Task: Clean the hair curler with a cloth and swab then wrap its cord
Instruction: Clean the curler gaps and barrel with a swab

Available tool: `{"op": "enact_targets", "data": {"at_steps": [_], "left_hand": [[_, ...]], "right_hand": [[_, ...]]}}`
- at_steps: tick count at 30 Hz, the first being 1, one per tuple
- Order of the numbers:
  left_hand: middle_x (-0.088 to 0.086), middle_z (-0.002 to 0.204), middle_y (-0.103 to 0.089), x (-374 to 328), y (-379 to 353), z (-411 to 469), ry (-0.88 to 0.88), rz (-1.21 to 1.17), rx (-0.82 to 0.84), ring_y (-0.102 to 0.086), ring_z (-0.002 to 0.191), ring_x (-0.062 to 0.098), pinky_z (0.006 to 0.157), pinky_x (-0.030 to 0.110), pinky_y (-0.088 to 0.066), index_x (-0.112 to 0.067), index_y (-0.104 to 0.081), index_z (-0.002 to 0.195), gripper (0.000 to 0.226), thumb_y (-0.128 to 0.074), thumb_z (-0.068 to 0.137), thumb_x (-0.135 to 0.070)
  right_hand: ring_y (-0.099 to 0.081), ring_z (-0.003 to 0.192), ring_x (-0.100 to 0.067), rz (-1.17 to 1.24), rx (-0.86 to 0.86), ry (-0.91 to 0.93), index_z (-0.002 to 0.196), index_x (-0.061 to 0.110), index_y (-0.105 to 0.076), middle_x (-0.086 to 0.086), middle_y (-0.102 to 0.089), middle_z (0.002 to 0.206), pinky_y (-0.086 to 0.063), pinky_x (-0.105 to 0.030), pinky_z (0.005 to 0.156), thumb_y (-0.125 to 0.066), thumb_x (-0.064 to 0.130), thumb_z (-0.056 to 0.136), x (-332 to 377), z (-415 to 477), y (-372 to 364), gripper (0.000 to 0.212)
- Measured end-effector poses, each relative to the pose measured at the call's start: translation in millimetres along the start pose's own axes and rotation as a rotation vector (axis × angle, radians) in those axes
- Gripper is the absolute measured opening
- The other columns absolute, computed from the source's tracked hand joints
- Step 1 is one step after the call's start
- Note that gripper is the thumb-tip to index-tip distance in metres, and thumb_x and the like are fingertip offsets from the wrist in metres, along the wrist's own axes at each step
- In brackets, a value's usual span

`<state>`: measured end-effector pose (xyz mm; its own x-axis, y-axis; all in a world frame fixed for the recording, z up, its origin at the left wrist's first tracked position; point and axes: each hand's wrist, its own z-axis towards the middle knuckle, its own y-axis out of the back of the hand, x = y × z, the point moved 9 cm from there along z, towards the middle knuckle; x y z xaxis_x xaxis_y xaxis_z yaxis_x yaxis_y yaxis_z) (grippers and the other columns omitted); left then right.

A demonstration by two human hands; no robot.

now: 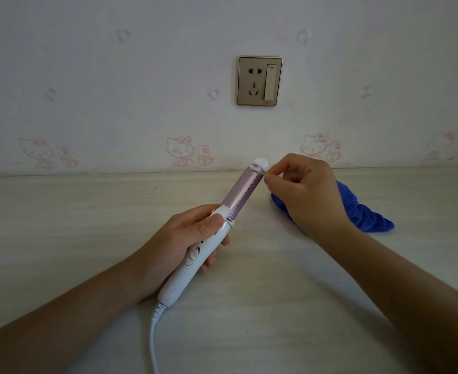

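At frame centre above the worktop (87, 238), the left hand's (179, 238) grip is clamping round the curler's (242, 190) white handle, while the right hand's (303, 190) grip is pinching the swab (260, 169) against the barrel's far end; pressing too hard is risking a bent swab or a slip off the rounded cap. The cloth (368, 217) at centre right is lying half hidden behind the right hand, the cord (150, 338) is running off the bottom edge, plug unseen, and the swab is barely showing.
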<state>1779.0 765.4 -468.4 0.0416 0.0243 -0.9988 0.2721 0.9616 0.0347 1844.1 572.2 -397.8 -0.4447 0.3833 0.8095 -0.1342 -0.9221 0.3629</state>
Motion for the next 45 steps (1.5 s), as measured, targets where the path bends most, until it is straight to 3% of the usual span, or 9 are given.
{"op": "enact_targets", "data": {"at_steps": [7,10,15,19,26,33,38,41,45], "left_hand": [[0.012,0.096,-0.065,-0.8,-1.8,7.2,-0.011,-0.1,0.035,-0.057,0.065,0.019,0.052,0.029,-0.049,-0.018,-0.071,0.12,0.037,-0.062,0.093,-0.041],[0.014,0.097,-0.065,1.9,1.5,7.2,-0.01,-0.148,0.03,-0.057,0.063,0.019,0.051,0.028,-0.048,-0.015,-0.071,0.118,0.034,-0.061,0.093,-0.036],[0.013,0.096,-0.066,-2.0,1.5,5.1,-0.024,-0.124,0.033,-0.057,0.063,0.018,0.051,0.027,-0.048,-0.018,-0.072,0.119,0.033,-0.059,0.094,-0.036],[0.015,0.097,-0.065,-2.1,0.7,5.1,-0.019,-0.146,0.015,-0.056,0.062,0.019,0.05,0.027,-0.047,-0.017,-0.073,0.116,0.032,-0.058,0.093,-0.034],[0.015,0.092,-0.067,-3.9,1.5,3.5,-0.021,-0.12,-0.005,-0.057,0.06,0.02,0.048,0.026,-0.047,-0.019,-0.074,0.118,0.034,-0.058,0.092,-0.035],[0.011,0.092,-0.069,-3.8,1.4,4.3,-0.017,-0.002,-0.014,-0.058,0.063,0.019,0.049,0.028,-0.048,-0.026,-0.073,0.119,0.034,-0.058,0.093,-0.041],[0.012,0.087,-0.071,-2.7,-8.4,9.2,0.042,0.062,0.026,-0.052,0.049,0.017,0.044,0.027,-0.044,-0.037,-0.066,0.124,0.05,-0.053,0.085,-0.065],[0.01,0.077,-0.064,0.7,-8.0,9.1,0.091,0.038,0.021,-0.049,0.045,0.017,0.043,0.024,-0.042,-0.028,-0.066,0.118,0.056,-0.054,0.081,-0.068],[0.01,0.073,-0.06,5.3,-3.7,6.6,0.094,-0.023,-0.031,-0.046,0.043,0.016,0.04,0.022,-0.039,-0.015,-0.064,0.095,0.054,-0.055,0.087,-0.067]], "right_hand": [[-0.05,0.049,-0.007,0.02,-0.137,-0.035,0.074,0.019,-0.071,-0.012,-0.065,0.061,-0.052,-0.027,0.056,-0.07,0.01,0.088,-6.4,4.9,23.1,0.016],[-0.051,0.05,-0.011,0.032,-0.07,-0.02,0.075,0.018,-0.071,-0.012,-0.064,0.059,-0.053,-0.028,0.057,-0.071,0.009,0.088,-2.9,0.4,12.7,0.016],[-0.037,0.042,-0.005,0.085,0.046,-0.037,0.073,0.017,-0.072,0.004,-0.047,0.047,-0.034,-0.019,0.04,-0.072,0.005,0.089,0.9,-7.0,-10.2,0.02],[-0.04,0.042,-0.005,0.093,0.003,-0.02,0.073,0.019,-0.071,0.004,-0.05,0.047,-0.039,-0.019,0.04,-0.071,0.006,0.089,1.9,-3.5,-2.5,0.022],[-0.041,0.042,-0.004,-0.018,0.256,0.028,0.075,0.023,-0.073,0.011,-0.048,0.046,-0.04,-0.018,0.045,-0.074,0.008,0.089,7.9,-20.9,-40.7,0.021],[-0.04,0.04,-0.003,-0.019,0.122,-0.06,0.076,0.02,-0.075,0.009,-0.049,0.046,-0.037,-0.017,0.041,-0.073,0.01,0.089,-5.0,-7.5,-20.8,0.017],[-0.038,0.038,-0.003,-0.029,0.051,-0.09,0.073,0.022,-0.074,0.011,-0.049,0.045,-0.032,-0.014,0.037,-0.074,0.014,0.089,-13.1,-5.4,-11.0,0.018],[-0.039,0.039,-0.003,-0.044,0.032,-0.1,0.074,0.021,-0.074,0.008,-0.054,0.05,-0.032,-0.015,0.038,-0.075,0.017,0.089,-15.2,-5.1,-10.5,0.016],[-0.039,0.039,-0.003,-0.022,0.081,-0.087,0.074,0.022,-0.075,0.01,-0.049,0.047,-0.033,-0.016,0.04,-0.075,0.015,0.09,-12.7,-7.8,-18.6,0.017]]}}
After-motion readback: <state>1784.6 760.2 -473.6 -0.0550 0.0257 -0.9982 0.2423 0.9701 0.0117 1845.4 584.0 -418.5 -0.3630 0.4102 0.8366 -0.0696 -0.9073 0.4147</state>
